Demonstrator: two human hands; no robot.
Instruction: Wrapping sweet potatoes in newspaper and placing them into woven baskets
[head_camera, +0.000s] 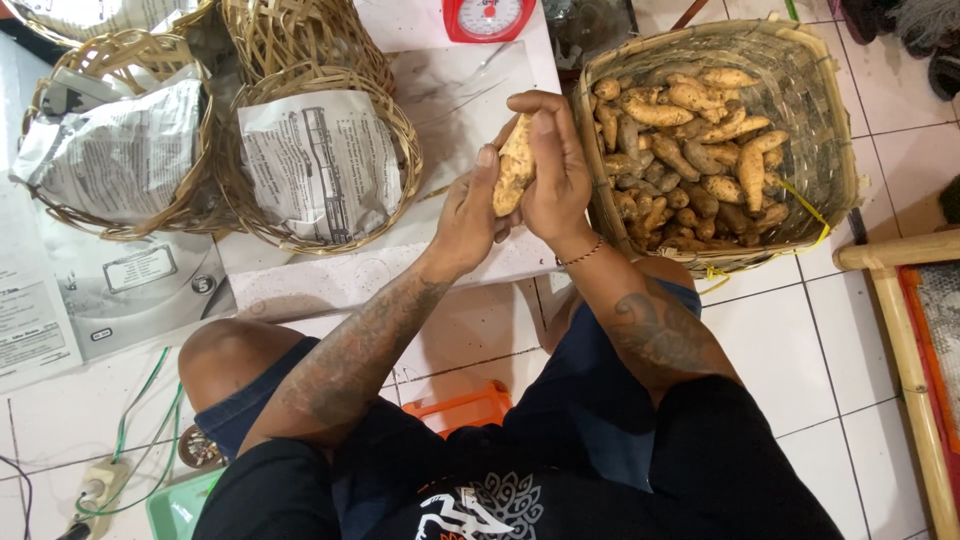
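A pale yellow-brown sweet potato (514, 168) is held upright between both hands over a white board. My left hand (466, 215) cups it from the left and below. My right hand (555, 170) wraps over its right side and top, fingers pressed against the skin. To the right stands a large woven basket (825, 110) full of several more sweet potatoes (690, 150). I sit on a tiled floor with my knees on either side.
Two woven baskets lined with newspaper (325, 165) (115, 150) stand at the left, another behind them. A red kitchen scale (488, 18) sits at the top. An orange crate (460, 408), a power strip with green cable (105, 480) and a bamboo frame (900, 330) surround me.
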